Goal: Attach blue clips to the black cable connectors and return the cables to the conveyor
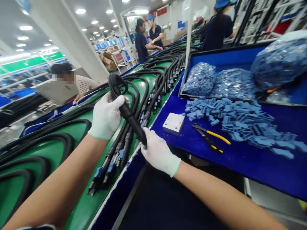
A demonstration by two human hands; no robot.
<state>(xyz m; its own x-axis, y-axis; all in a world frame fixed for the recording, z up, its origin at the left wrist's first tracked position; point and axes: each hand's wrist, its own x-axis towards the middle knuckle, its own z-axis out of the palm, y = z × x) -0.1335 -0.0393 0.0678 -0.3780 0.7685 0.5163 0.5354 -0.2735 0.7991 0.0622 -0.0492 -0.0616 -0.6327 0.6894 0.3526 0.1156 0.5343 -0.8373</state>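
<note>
A black corrugated hose [115, 88] is held up over the green belt, its smooth tube end [134, 125] slanting down to the right. My left hand [106, 115], in a white glove, is wrapped round the hose just above where the ribbed part meets the smooth part. Gloved in white too, my right hand [155, 148] grips the lower tip of the smooth tube. Under and beyond both hands lie more black hoses [153, 81], several with blue clips near their ends.
Right of the belt [79, 204], a blue table holds a metal block [174, 124], yellow-handled pliers [211, 137] and a heap of blue plastic clips [240, 119]. Behind them, a blue bin [223, 57] contains bagged clips. Several people stand or bend along the line.
</note>
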